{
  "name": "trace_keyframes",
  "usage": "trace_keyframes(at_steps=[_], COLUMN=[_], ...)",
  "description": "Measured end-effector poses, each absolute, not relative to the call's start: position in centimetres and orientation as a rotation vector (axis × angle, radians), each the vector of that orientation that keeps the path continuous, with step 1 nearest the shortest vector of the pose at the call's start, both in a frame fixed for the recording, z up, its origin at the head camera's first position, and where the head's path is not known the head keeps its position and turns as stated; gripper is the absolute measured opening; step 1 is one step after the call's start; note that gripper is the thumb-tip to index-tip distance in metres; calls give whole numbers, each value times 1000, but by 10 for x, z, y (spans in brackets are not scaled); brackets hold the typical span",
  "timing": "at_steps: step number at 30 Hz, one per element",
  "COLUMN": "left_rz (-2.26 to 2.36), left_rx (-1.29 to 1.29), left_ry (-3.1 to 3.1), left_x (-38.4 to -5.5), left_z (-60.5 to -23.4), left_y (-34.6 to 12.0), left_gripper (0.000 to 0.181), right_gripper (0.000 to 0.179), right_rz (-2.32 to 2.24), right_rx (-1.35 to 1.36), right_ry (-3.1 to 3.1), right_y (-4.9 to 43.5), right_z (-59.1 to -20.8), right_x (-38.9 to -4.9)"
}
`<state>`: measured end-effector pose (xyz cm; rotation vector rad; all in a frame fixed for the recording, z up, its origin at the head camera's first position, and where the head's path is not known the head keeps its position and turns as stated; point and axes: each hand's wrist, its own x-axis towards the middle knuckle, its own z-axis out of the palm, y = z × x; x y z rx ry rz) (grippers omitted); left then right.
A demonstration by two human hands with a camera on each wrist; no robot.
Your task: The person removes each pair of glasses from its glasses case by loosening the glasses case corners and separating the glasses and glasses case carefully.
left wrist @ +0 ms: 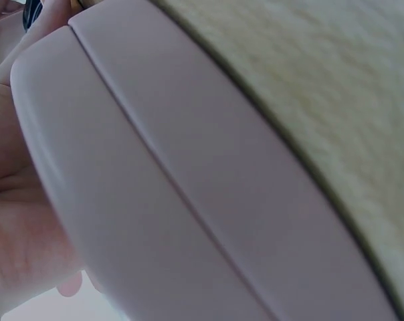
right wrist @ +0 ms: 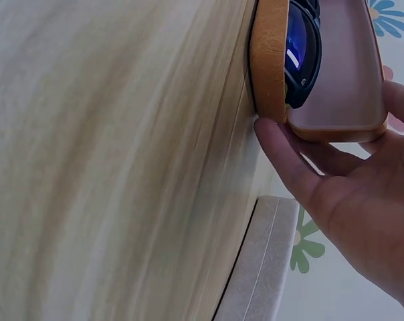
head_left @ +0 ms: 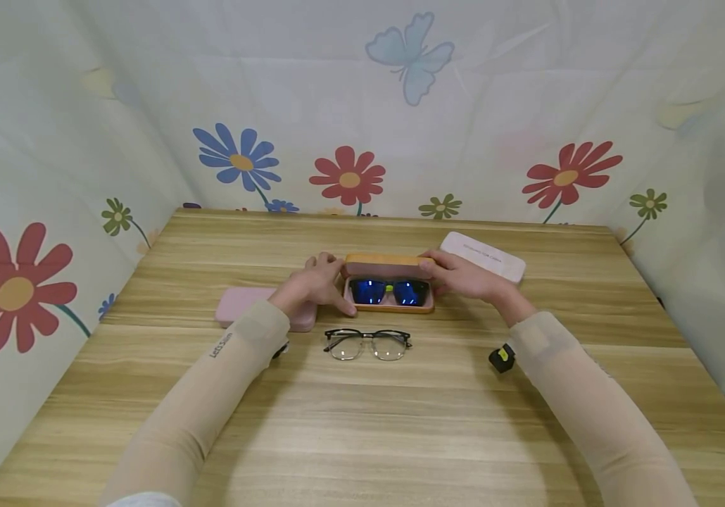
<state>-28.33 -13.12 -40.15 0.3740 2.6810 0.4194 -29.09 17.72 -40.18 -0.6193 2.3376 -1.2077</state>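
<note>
Currently both hands are holding one orange case (head_left: 380,270), which is sitting toward the far side of the wood-grain counter (head_left: 362,429), lid standing up at the back. Blue-lensed sunglasses (head_left: 369,291) are lying in its base, lenses facing the near side. Left hand (head_left: 319,280) is gripping the left end: thumb is reaching the front corner, other fingers are bending round toward the lid, partly parted with the case end between them. Left wrist view is mostly showing the pink case (head_left: 242,303), so exact contact there isn't reading clearly. Right hand (head_left: 464,274) is gripping the right end: fingers are spreading partway, taking in the lid's edge, and one fingertip is touching the base's end, low by the counter. Pink case is lying shut on the left, just beside the left hand, wrist crossing its right part. Pale printed case (head_left: 483,257) is lying shut beyond the right hand, at an angle; its lettering is too small to read. Clear glasses (head_left: 380,345) are resting in front of the orange case, apart from it. Flowered curtain (head_left: 464,134) is hanging behind.
</note>
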Motion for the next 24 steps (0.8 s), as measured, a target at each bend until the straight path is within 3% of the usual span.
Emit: trace_keyframes(at_steps=[15, 24], left_rz=[443, 443], left_rx=[386, 400], left_ry=[2680, 2681], left_x=[-284, -283], left_z=[-405, -403], left_y=[-132, -132], left_gripper=[103, 84], right_gripper=[55, 53], right_rz=[-1034, -1131], right_rx=[-696, -791], right_ry=[2586, 2613], right_y=[176, 173], right_z=[-400, -398], right_x=[-288, -289])
